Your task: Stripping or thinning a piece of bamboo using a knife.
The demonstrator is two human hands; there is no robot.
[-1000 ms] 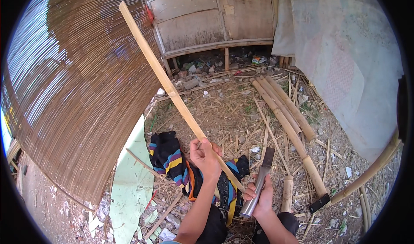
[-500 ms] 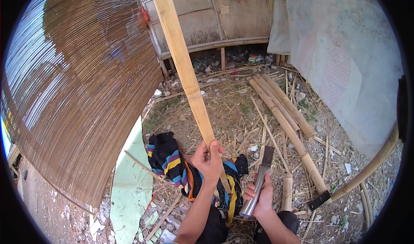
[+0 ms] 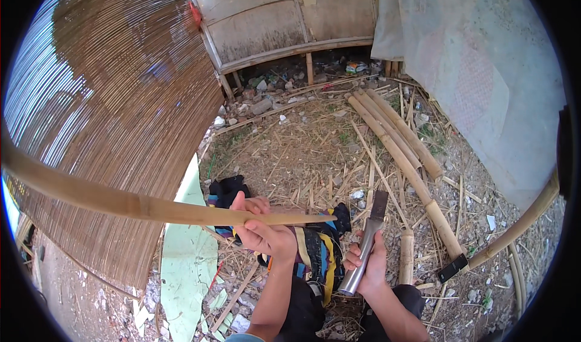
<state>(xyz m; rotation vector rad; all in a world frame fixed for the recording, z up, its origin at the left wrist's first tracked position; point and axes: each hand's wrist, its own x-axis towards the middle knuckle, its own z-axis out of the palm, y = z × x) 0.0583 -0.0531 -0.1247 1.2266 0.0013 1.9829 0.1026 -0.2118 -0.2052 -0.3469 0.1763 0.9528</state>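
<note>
Swung round from twelve to nine o'clock, my bamboo strip (image 3: 151,208) is pinched by my left fingers (image 3: 259,229); right fingers (image 3: 351,258) wrap the metal-handled blade (image 3: 368,235), five o'clock; loose pinching might let the strip twist

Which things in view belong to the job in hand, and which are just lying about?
In the job:
bamboo strip, in the left hand
silver-handled bladed tool, in the right hand

Lying about:
bamboo poles
pale green sheet
small black object
striped cloth (use unclear)

From the head, a fisheye camera looks down close above the left hand (image 3: 272,238) and right hand (image 3: 372,263), and ahead to the wall (image 3: 260,32).
</note>
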